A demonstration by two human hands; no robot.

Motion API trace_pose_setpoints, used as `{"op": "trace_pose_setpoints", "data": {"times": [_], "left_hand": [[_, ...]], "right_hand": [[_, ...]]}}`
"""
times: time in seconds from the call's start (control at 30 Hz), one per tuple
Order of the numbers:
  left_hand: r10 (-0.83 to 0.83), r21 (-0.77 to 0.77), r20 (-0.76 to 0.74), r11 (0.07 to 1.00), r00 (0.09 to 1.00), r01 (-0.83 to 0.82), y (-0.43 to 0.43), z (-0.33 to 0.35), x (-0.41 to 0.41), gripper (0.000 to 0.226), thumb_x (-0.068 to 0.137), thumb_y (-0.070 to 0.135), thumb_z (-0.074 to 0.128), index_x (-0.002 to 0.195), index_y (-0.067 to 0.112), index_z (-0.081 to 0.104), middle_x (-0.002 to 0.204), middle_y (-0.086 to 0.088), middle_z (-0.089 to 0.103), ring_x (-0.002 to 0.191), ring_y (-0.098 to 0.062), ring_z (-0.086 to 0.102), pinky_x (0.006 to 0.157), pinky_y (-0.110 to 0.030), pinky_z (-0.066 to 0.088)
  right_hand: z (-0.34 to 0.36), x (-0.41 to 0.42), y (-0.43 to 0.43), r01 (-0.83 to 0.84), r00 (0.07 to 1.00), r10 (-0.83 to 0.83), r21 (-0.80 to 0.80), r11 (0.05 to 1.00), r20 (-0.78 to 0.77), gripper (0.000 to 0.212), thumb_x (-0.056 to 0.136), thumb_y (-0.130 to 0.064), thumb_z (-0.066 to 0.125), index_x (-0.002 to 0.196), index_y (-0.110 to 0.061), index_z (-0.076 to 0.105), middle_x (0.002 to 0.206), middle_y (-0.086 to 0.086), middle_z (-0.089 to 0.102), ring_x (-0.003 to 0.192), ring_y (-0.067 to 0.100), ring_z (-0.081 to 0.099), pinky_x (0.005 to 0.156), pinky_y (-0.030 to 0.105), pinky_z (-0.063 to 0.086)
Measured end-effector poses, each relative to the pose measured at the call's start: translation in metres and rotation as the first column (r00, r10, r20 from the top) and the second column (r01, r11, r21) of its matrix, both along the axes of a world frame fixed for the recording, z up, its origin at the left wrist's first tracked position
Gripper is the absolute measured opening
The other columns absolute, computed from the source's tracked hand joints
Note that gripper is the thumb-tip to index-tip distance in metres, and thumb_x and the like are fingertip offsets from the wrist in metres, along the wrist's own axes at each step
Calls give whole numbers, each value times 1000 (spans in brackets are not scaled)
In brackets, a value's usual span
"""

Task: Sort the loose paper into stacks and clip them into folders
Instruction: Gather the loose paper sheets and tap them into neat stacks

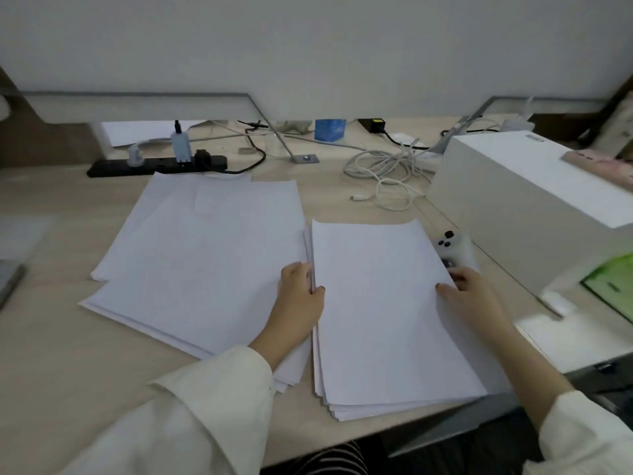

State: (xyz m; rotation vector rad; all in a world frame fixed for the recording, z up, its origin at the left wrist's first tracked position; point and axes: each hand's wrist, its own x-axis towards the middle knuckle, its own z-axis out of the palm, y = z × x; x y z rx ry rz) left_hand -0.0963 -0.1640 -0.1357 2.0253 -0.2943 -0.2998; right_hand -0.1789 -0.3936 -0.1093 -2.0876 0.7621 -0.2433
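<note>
A squared stack [383, 313] of smooth white sheets lay near the pale woodgrain desk's [68, 337] front edge, the left hand [299, 296] and right hand [469, 296] pinching its long sides, thumbs on top. Beside it fanned a looser pile [202, 255]; beyond, a black power strip [154, 165].

Right stack [387, 313]: white blank sheets, roughly squared, lying flat near the desk edge.
Left pile [198, 255]: white sheets, fanned, uneven, flat.

Two paper piles, loose spread [191, 255] at ten o'clock, squared stack [383, 320] at five, two hands, left hand [301, 299], right hand [471, 301], one power strip [154, 165], one green folder [613, 286].
</note>
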Motion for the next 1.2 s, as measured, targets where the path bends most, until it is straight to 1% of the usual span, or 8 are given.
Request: {"op": "trace_pose_setpoints", "data": {"times": [0.2,0.3,0.47,0.6,0.8,1.03,1.1,1.2], "left_hand": [[-148,-42,-44,988,988,146,7,-3,-27,36,89,16,41,125,18,47,131,4,51,122,-12,47,107,-37,37],[-173,-3,-72,985,982,173,11,-7,-37,56,83,32,38,136,13,36,146,0,39,136,-16,34,114,-42,28],[-194,-4,-138,981,971,196,12,-7,-50,64,82,38,40,141,16,32,153,4,30,140,-9,28,116,-39,24],[-229,52,-136,970,964,238,17,-4,-54,51,93,28,42,136,2,31,152,-10,25,141,-22,25,117,-41,20],[-252,56,-150,963,956,263,16,5,-49,61,96,28,44,149,18,15,157,9,0,144,-6,10,118,-29,13],[-215,36,-96,975,972,219,40,27,-31,58,95,29,47,146,22,21,156,8,11,143,-9,16,117,-27,14],[-139,56,-33,988,990,141,59,35,-16,55,95,26,47,144,21,24,155,6,13,140,-11,22,105,-16,18],[0,90,33,996,999,-3,95,40,12,52,92,21,52,140,16,33,153,0,21,137,-14,29,96,-16,22]], "right_hand": [[3,-11,7,-94,994,75,-296,951,-77,32,89,-9,53,120,1,55,118,16,57,94,26,52,77,28,36],[0,-16,14,-124,981,72,-295,947,-181,35,90,-11,51,119,8,50,127,19,51,112,35,49,87,36,38],[0,-20,20,-136,976,76,-299,944,-203,35,92,-15,49,120,5,49,129,16,51,114,32,48,88,33,37],[-1,-19,21,-185,966,106,-340,922,-238,35,93,-17,48,122,3,48,132,16,49,119,31,45,91,33,35],[-3,-18,22,-199,958,102,-366,909,-269,34,94,-17,46,122,2,47,132,16,47,117,31,46,90,34,37],[17,-7,36,-243,962,152,-450,859,-229,52,93,-23,48,141,-9,33,152,8,27,137,26,30,107,36,28],[28,4,51,-300,952,220,-505,809,-214,52,93,-24,49,141,-11,35,153,10,24,140,25,24,111,33,21],[41,26,82,-420,908,350,-514,748,-233,50,92,-27,50,139,-14,38,153,9,24,141,24,22,112,29,17]]}}
